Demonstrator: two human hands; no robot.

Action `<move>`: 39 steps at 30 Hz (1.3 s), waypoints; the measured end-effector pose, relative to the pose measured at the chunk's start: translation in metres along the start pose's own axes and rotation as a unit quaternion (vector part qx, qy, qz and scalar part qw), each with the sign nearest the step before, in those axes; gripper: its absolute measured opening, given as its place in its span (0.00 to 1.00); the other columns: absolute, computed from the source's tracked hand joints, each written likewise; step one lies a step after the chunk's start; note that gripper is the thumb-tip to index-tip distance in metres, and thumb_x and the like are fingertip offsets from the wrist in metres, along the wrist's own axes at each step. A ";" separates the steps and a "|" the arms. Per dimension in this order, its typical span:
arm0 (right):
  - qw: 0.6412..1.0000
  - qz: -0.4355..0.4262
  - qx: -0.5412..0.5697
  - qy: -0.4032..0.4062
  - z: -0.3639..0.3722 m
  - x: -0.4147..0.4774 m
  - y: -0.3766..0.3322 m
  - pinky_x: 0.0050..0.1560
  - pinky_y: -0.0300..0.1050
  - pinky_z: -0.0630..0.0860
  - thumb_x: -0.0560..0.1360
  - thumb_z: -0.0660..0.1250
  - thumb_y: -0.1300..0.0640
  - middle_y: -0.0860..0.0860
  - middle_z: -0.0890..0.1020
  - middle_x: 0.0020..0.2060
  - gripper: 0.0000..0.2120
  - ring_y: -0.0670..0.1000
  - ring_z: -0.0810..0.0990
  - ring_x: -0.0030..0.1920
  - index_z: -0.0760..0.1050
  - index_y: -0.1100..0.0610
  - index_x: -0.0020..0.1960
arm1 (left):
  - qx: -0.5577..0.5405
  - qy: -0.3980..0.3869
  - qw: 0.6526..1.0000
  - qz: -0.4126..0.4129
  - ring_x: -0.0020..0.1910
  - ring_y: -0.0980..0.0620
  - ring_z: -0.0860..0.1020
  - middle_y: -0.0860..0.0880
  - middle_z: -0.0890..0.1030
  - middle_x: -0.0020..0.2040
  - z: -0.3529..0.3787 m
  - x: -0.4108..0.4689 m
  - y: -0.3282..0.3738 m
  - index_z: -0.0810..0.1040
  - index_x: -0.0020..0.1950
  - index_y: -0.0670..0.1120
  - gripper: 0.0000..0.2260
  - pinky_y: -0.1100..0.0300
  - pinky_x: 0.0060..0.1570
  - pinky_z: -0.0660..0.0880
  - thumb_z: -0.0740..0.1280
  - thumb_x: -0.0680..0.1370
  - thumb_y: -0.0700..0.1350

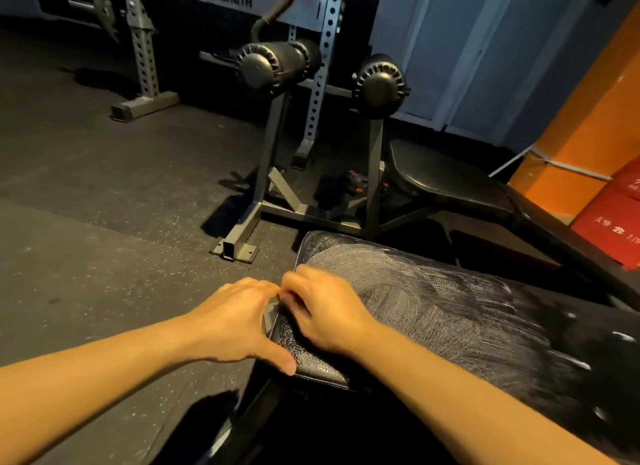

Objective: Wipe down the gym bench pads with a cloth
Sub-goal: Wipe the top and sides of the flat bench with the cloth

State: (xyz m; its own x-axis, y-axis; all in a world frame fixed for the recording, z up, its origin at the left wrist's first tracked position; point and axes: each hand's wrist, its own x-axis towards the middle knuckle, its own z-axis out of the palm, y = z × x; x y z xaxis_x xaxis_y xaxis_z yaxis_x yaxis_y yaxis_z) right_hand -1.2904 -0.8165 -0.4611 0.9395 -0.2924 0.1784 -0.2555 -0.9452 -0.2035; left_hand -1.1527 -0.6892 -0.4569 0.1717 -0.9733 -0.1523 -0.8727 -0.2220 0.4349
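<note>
A black bench pad [450,312] fills the lower right, its surface streaked with whitish wipe marks. Both my hands meet at its left edge. A small grey cloth [270,315] shows between them, mostly hidden. My left hand [235,320] curls over the pad's side on the cloth, with its thumb lying on the pad's near corner. My right hand [323,314] lies on top of the pad, fingers curled and pinching the cloth's upper part.
A second black bench pad [446,178] lies behind, on a grey steel frame [256,208] with two black roller pads [273,64]. A perforated rack upright [140,48] stands at the back left. Red boxes [609,218] sit by the orange wall. Dark rubber floor lies to the left.
</note>
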 end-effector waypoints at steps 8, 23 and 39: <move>0.959 0.256 -0.114 0.048 -0.033 0.026 0.121 0.40 0.49 0.69 0.78 0.65 0.57 0.53 0.77 0.47 0.03 0.61 0.80 0.50 0.72 0.52 0.51 | -0.027 0.018 0.999 -0.007 0.73 0.56 0.67 0.56 0.71 0.73 0.005 -0.004 0.001 0.66 0.79 0.52 0.54 0.57 0.73 0.65 0.77 0.58 0.74; 0.833 0.522 -0.118 0.136 -0.060 -0.099 0.206 0.44 0.53 0.74 0.81 0.61 0.55 0.62 0.80 0.53 0.08 0.65 0.80 0.51 0.74 0.58 0.55 | -0.083 -0.052 0.995 -0.005 0.66 0.56 0.70 0.56 0.72 0.65 0.004 0.029 -0.006 0.69 0.71 0.51 0.54 0.55 0.68 0.71 0.81 0.51 0.71; 0.832 0.524 -0.137 0.121 -0.067 -0.148 0.153 0.49 0.54 0.76 0.78 0.60 0.59 0.60 0.79 0.54 0.12 0.64 0.80 0.54 0.75 0.56 0.60 | -0.112 -0.024 0.993 0.041 0.67 0.57 0.71 0.58 0.73 0.67 0.008 0.029 -0.007 0.70 0.69 0.58 0.52 0.52 0.71 0.70 0.80 0.50 0.74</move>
State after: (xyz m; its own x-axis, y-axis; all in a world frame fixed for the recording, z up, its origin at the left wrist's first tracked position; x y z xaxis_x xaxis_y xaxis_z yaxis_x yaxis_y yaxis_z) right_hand -1.4843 -0.9278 -0.4544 0.1038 -0.9660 0.2367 -0.9787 -0.1415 -0.1484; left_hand -1.1455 -0.7154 -0.4713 0.0782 -0.9859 -0.1478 -0.7584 -0.1551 0.6330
